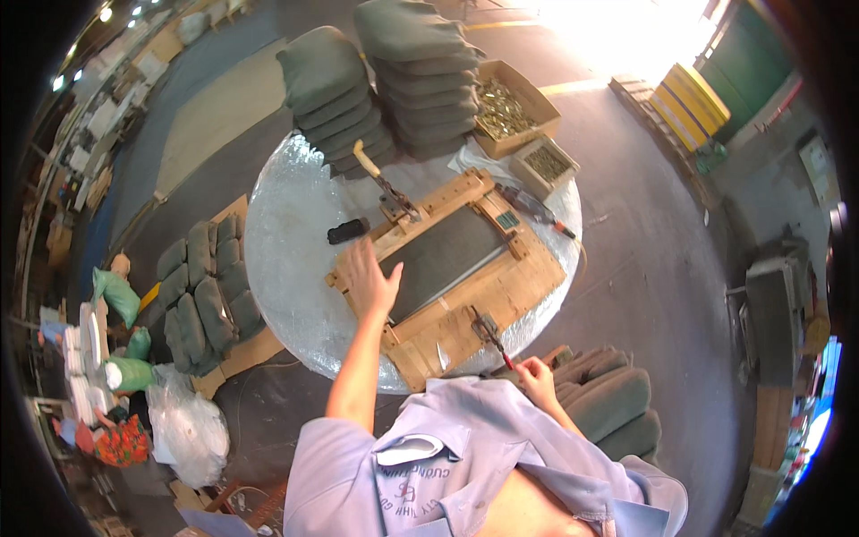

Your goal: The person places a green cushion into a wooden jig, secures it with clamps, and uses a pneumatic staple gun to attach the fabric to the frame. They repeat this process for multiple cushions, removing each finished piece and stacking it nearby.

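A wooden jig (429, 345) lies on a round table (286, 259) covered in shiny wrap. A flat dark grey panel (452, 255) sits inside its frame. My left hand (371, 279) is open, fingers stretched out over the jig's left end, beside the panel. My right hand (535, 379) is closed round the red handle of a toggle clamp (489, 333) at the jig's near side. A second toggle clamp (394, 199), with a yellow handle, stands raised on the far side. Just left of the jig lies a small black object (347, 231).
Two stacks of grey-green cushions (420, 80) rise at the table's far edge. Beside them are a carton of brass-coloured hardware (514, 107) and a small box of screws (548, 166). A power driver (537, 210) lies right of the jig. More cushions (210, 295) lie at left.
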Demonstrator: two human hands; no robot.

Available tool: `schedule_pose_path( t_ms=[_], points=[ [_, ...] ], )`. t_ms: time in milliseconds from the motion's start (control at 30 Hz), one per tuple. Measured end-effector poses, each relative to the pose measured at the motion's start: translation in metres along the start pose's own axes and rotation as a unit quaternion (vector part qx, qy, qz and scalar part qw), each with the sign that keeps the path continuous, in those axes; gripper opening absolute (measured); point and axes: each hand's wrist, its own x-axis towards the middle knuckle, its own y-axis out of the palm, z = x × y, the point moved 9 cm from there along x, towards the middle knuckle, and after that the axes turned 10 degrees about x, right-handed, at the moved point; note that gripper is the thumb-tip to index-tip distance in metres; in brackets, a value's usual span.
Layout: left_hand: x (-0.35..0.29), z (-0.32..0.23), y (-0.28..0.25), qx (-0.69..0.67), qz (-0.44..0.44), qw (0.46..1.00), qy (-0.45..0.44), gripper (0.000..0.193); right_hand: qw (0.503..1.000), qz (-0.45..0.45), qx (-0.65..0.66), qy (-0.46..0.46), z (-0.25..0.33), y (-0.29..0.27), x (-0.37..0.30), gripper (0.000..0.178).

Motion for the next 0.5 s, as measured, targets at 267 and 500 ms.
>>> schedule_pose_path(
  t_ms=[267, 500],
  points=[
    [0.059, -0.022, 0.050, -0.117, 0.170, 0.966, 0.158, 0.058, 0.995, 0.028, 0.100, 0.007, 0.055, 0.059, 0.025, 0.027],
    [-0.060, 0.019, -0.057, -0.142, 0.107, 0.967, 0.182, 0.054, 0.994, -0.015, -0.055, -0.092, 0.087, 0.057, 0.055, 0.034]
  ],
)
